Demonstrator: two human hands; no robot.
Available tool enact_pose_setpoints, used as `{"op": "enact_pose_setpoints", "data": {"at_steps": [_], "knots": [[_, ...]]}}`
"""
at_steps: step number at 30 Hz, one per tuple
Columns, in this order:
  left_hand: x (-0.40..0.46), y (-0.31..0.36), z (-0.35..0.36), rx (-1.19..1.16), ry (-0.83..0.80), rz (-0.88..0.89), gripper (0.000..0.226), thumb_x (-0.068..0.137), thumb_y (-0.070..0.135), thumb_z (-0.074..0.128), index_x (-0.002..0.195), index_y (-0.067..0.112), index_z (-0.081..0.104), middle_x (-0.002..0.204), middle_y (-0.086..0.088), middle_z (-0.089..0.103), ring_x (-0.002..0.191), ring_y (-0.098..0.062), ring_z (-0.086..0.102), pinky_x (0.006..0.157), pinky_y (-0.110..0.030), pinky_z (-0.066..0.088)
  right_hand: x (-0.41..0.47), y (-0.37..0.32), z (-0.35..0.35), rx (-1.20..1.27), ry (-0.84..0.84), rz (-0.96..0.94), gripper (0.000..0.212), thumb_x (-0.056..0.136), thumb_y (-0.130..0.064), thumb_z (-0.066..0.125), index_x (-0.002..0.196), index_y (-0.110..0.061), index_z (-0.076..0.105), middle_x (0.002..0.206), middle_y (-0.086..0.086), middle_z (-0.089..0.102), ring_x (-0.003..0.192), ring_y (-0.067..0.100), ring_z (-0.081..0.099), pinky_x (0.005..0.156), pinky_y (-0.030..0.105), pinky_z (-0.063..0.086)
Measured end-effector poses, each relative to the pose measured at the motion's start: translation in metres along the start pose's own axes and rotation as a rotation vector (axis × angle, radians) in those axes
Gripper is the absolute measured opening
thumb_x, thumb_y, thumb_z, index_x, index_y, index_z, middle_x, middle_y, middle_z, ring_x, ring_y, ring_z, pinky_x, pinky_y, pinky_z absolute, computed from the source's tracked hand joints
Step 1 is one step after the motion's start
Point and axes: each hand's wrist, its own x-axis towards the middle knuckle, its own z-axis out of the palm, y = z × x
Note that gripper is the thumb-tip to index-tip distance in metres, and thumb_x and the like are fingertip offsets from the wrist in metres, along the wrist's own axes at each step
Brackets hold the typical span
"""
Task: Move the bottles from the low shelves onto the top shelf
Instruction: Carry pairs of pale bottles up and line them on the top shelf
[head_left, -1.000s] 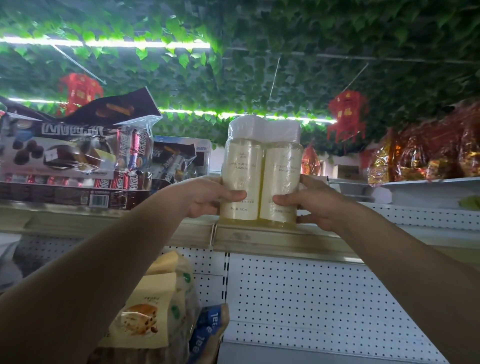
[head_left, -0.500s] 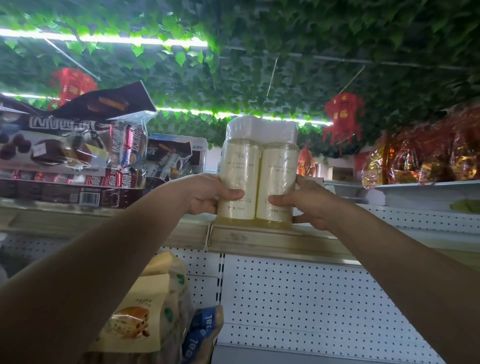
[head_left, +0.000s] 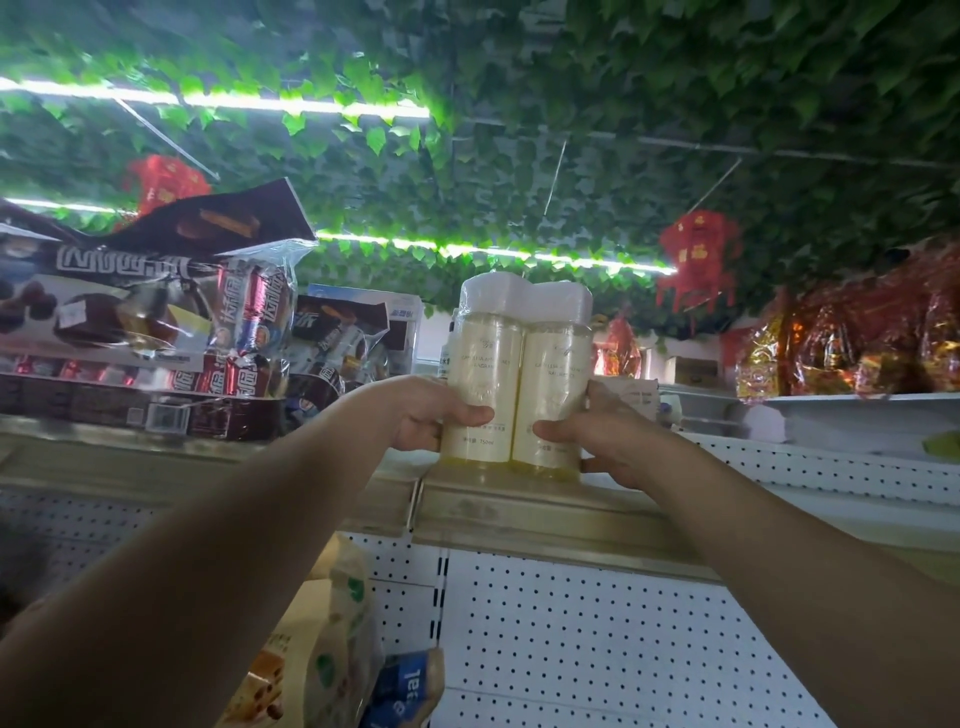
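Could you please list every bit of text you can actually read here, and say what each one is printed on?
"750ml": low on the left bottle of the wrapped pair.
"CAMELLIA": seemingly on both bottle labels; the rest is blurred.
"eal": partly hidden, on the blue packet below.
White characters on the chocolate snack boxes: too distorted to read.

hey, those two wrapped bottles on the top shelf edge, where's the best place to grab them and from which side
Grip the bottle pack low on its two outer sides, one hand each, as the left hand and right hand do. It is a tall, upright, wide pair wrapped together, so a low two-sided hold likely stops it tipping off the shelf.
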Motion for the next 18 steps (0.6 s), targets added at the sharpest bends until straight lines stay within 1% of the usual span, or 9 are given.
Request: {"op": "enact_pose_setpoints", "data": {"at_steps": [5,7,9,11,13,15,16,17,18], "knots": [[0.005,-0.001,-0.003,-0.02,-0.004,-0.008,0.037,0.089,-0.001,0.068,0.125,0.004,0.06,0.111,-0.011,0.072,0.101,-0.025,0.068,0.092,-0.04,0.053,0.002,0.0,0.0,-0.021,-0.027,0.022,0.067,0.079,-0.017,0.087,0.132,-0.031,0.05,0.122,-0.003,0.07,0.105,0.022,0.07,0.092,0.048,0.058],[0.004,-0.001,-0.002,-0.023,0.005,-0.012,0.038,0.089,-0.001,0.068,0.126,0.004,0.06,0.112,-0.011,0.072,0.103,-0.025,0.068,0.094,-0.041,0.053,0.002,-0.001,0.0,-0.042,-0.031,0.04,0.07,0.076,-0.019,0.088,0.133,-0.032,0.049,0.123,-0.003,0.069,0.107,0.023,0.07,0.094,0.049,0.057],[0.003,-0.002,-0.001,0.001,0.012,-0.019,0.042,0.089,0.003,0.071,0.129,0.005,0.059,0.116,-0.011,0.072,0.108,-0.025,0.068,0.099,-0.041,0.053,0.004,-0.001,0.0,-0.089,-0.024,0.061,0.08,0.068,-0.029,0.091,0.134,-0.035,0.047,0.126,-0.004,0.068,0.11,0.024,0.068,0.096,0.051,0.055],[-0.002,-0.001,0.002,0.088,0.027,-0.039,0.048,0.086,0.013,0.076,0.131,0.008,0.059,0.121,-0.008,0.072,0.113,-0.025,0.067,0.105,-0.045,0.05,0.005,-0.003,0.0,-0.169,-0.012,0.076,0.088,0.061,-0.041,0.089,0.137,-0.035,0.044,0.13,-0.002,0.065,0.111,0.026,0.066,0.095,0.05,0.055],[-0.007,0.001,0.003,0.234,0.083,-0.046,0.058,0.083,0.029,0.081,0.133,0.012,0.057,0.128,-0.006,0.067,0.12,-0.026,0.062,0.107,-0.046,0.046,-0.016,-0.019,0.005,-0.269,0.01,0.104,0.083,0.074,-0.045,0.083,0.142,-0.028,0.04,0.135,0.003,0.06,0.114,0.029,0.064,0.096,0.047,0.054],[-0.014,0.004,0.004,0.318,0.16,-0.026,0.071,0.076,0.041,0.085,0.134,0.014,0.055,0.133,-0.005,0.064,0.123,-0.027,0.06,0.106,-0.045,0.047,-0.036,-0.033,0.009,-0.324,0.041,0.118,0.064,0.091,-0.039,0.074,0.143,-0.017,0.043,0.133,0.008,0.058,0.115,0.029,0.063,0.099,0.044,0.053],[-0.016,0.005,0.003,0.316,0.185,-0.012,0.078,0.07,0.045,0.087,0.133,0.013,0.055,0.133,-0.006,0.064,0.122,-0.026,0.06,0.106,-0.045,0.048,-0.041,-0.036,0.01,-0.333,0.073,0.113,0.056,0.095,-0.035,0.07,0.14,-0.012,0.047,0.129,0.008,0.059,0.106,0.025,0.064,0.096,0.041,0.054],[-0.023,0.008,0.004,0.293,0.202,-0.001,0.084,0.065,0.049,0.089,0.133,0.013,0.055,0.134,-0.006,0.063,0.122,-0.027,0.061,0.104,-0.046,0.05,-0.048,-0.04,0.011,-0.335,0.111,0.097,0.051,0.096,-0.033,0.069,0.138,-0.01,0.05,0.124,0.008,0.059,0.096,0.021,0.063,0.089,0.038,0.055],[-0.026,0.01,0.003,0.256,0.22,0.018,0.089,0.061,0.051,0.09,0.133,0.012,0.054,0.135,-0.007,0.062,0.123,-0.027,0.06,0.103,-0.047,0.051,-0.054,-0.045,0.012,-0.333,0.15,0.071,0.048,0.096,-0.032,0.069,0.135,-0.009,0.052,0.123,0.009,0.058,0.092,0.02,0.059,0.084,0.036,0.054]]}}
